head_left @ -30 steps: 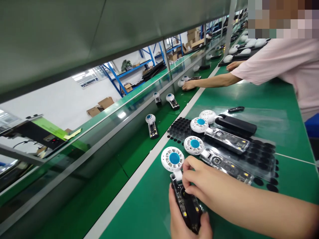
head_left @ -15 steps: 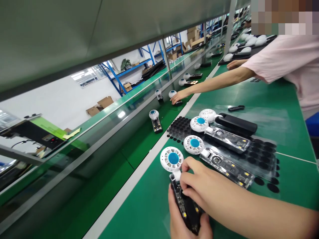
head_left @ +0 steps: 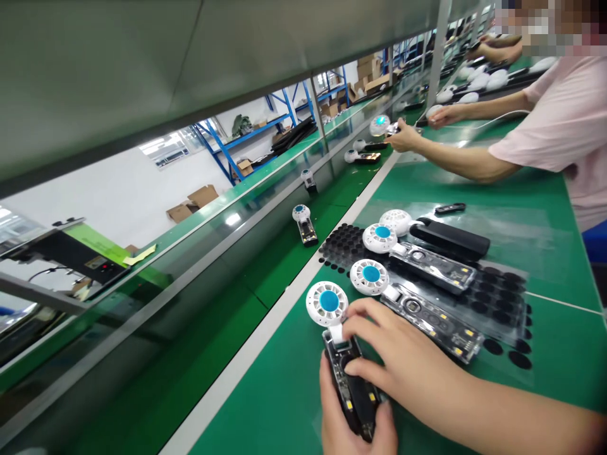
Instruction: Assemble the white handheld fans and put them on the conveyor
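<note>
My left hand [head_left: 337, 422] is wrapped round the dark lower handle of a handheld fan [head_left: 328, 304], with its white round head and blue centre pointing away from me. My right hand [head_left: 391, 346] grips the same fan near the neck, its thumb on the handle's face and its fingers curled at the upper edge. A dark strip [head_left: 364, 397] runs along the handle below that thumb. What lies under the right fingertips is hidden. Just beyond my right hand lie two more fans with clear handles, the nearer fan [head_left: 370, 277] and the farther fan [head_left: 379, 238].
Sheets of round black stickers [head_left: 493, 297] lie under these fans. Behind them rest a fan with a black handle [head_left: 448, 239] and a small black part [head_left: 450, 208]. Several fans [head_left: 304, 224] sit on the green conveyor [head_left: 237, 322] at left. A co-worker's arm [head_left: 455, 158] reaches in at right.
My right fingers have shifted slightly and opened more between index finger and thumb. The co-worker has lifted a fan from the conveyor and drawn it back. The fans on the belt have moved farther away.
</note>
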A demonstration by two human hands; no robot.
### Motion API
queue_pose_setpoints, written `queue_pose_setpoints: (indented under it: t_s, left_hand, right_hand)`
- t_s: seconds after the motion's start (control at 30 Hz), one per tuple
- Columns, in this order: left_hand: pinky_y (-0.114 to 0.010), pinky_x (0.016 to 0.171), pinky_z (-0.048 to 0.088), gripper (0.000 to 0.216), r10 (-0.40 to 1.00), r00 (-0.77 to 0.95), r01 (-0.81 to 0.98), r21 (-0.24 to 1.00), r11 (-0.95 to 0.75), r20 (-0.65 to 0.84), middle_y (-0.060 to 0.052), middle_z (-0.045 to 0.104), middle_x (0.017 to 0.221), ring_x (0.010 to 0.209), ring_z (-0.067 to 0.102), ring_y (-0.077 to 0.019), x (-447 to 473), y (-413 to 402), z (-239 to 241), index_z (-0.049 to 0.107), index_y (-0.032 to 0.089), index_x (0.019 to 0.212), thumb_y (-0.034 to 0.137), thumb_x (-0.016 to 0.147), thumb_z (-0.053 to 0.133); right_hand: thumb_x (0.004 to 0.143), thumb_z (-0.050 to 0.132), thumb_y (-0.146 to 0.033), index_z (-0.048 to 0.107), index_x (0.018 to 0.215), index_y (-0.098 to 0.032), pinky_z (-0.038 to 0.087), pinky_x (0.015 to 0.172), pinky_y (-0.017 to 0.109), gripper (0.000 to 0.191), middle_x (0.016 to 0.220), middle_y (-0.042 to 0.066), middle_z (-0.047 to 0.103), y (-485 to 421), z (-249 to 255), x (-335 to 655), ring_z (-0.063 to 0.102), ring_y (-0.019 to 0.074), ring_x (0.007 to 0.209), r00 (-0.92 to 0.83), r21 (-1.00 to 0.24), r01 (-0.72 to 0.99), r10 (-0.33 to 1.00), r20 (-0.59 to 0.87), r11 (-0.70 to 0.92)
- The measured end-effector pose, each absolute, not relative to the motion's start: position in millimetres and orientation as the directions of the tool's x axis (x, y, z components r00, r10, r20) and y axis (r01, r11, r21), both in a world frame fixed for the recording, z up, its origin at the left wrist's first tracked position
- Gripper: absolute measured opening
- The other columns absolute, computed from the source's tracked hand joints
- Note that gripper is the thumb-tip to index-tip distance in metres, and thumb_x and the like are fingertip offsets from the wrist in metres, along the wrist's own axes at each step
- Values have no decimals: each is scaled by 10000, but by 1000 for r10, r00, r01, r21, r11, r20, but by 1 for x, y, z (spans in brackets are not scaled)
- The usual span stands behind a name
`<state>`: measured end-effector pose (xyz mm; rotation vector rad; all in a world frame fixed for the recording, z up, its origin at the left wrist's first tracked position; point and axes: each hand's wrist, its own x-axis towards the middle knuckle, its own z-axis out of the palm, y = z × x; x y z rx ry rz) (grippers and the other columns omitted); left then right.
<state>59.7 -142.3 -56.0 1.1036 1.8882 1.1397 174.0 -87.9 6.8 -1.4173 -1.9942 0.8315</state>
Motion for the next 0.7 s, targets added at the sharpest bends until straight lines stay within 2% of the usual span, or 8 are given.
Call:
queue_pose_setpoints:
  t_s: [0.1, 0.2, 0.3, 0.37, 0.47, 0.53, 0.63, 0.7]
  left_hand:
    - [-322, 775, 468, 718, 902, -424, 261, 943, 207, -81, -115, 607, 1137, 975, 591, -296, 57, -142, -57, 430, 195, 1198, 241, 521, 664]
    - [-290, 847, 437, 669, 920, -387, 157, 979, 134, -63, -107, 565, 1220, 1110, 519, -271, 56, -141, -52, 450, 186, 1180, 327, 560, 657]
    - [-324, 777, 481, 677, 910, -326, -32, 965, 260, -256, -140, 648, 1070, 1054, 560, -295, 55, -139, -42, 435, 146, 1168, 524, 630, 596]
    - [-341, 663, 508, 794, 880, -253, -132, 916, 379, -401, -126, 701, 854, 906, 628, -314, 54, -139, -34, 396, 129, 1187, 628, 601, 591]
    - [-331, 580, 502, 888, 877, -138, -264, 871, 415, -460, -62, 685, 652, 699, 663, -290, 52, -139, -28, 348, 152, 1222, 648, 546, 640]
    - [-315, 569, 495, 836, 888, -81, -361, 844, 396, -452, -58, 684, 695, 651, 660, -262, 51, -139, -28, 362, 184, 1205, 602, 551, 673]
    - [-293, 554, 486, 669, 908, -26, -425, 827, 369, -418, -81, 678, 820, 634, 655, -231, 45, -135, -31, 434, 198, 1102, 516, 576, 697]
    - [-283, 536, 478, 562, 916, -20, -424, 833, 356, -401, -88, 673, 823, 617, 649, -219, 41, -132, -33, 469, 191, 1025, 490, 600, 683]
  right_hand:
    - [754, 546, -149, 437, 1047, -257, 406, 868, 406, 331, 1120, 32, 498, -94, -1, 175, 491, 213, 1025, -211, -893, 442, 977, -12, 85]
    - [838, 436, -214, 307, 1177, -279, 457, 816, 359, 369, 1047, 24, 568, -101, -8, 173, 568, 170, 901, -333, -989, 74, 931, -148, -130]
    - [854, 427, -248, 276, 1217, -279, 492, 677, 296, 394, 1015, 23, 590, -109, -11, 172, 582, 157, 789, -386, -968, -105, 906, -173, -229]
    - [870, 416, -269, 319, 1222, -281, 484, 621, 265, 366, 996, 15, 594, -113, -10, 174, 576, 148, 749, -409, -973, -96, 900, -152, -208]
    - [906, 353, -308, 366, 1250, -298, 489, 643, 275, 344, 975, 7, 601, -119, -7, 181, 579, 138, 703, -487, -987, -42, 866, -113, -152]
    - [906, 351, -322, 362, 1282, -309, 487, 763, 312, 376, 1085, 22, 581, -123, -8, 188, 592, 161, 837, -497, -992, 12, 861, -112, -122]
    - [889, 378, -364, 376, 1296, -315, 401, 948, 370, 410, 1258, 34, 501, -133, -18, 199, 489, 207, 1119, -412, -983, 163, 899, -148, -86]
    - [874, 404, -403, 430, 1268, -302, 385, 973, 381, 407, 1250, 45, 520, -141, -28, 204, 470, 227, 1151, -329, -963, 267, 937, -116, -26]
